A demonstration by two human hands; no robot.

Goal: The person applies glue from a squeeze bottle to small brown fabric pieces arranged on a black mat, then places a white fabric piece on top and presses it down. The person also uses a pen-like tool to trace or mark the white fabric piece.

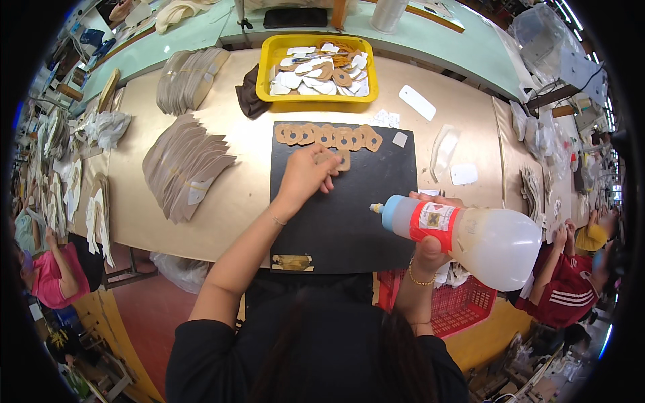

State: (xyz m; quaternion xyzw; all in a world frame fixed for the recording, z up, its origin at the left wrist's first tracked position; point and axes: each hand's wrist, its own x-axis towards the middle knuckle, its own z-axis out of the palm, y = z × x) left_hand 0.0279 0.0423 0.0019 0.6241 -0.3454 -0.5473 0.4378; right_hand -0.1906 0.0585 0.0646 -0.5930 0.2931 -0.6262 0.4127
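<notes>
My right hand (pixel 433 252) is wrapped round a translucent squeeze bottle (pixel 500 245) with a pale blue collar and a red band. The bottle lies tilted on its side in the air, its small nozzle pointing left over a black board (pixel 336 228). Above the board, my left hand (pixel 310 176) has its fingers bent together at a small tan piece (pixel 343 160) with a dark centre; its fingertips partly cover the piece's left edge. Just beyond, several similar tan pieces (pixel 324 136) overlap in a row along the board's far edge.
A yellow tray (pixel 319 99) of white and tan pieces stands at the back. Stacked beige panels (pixel 185 168) lie to the left, with a dark cloth (pixel 251 93) near the tray. White cards (pixel 417 102) lie right of the board. Below the table is a red basket (pixel 463 305); co-workers sit at both sides.
</notes>
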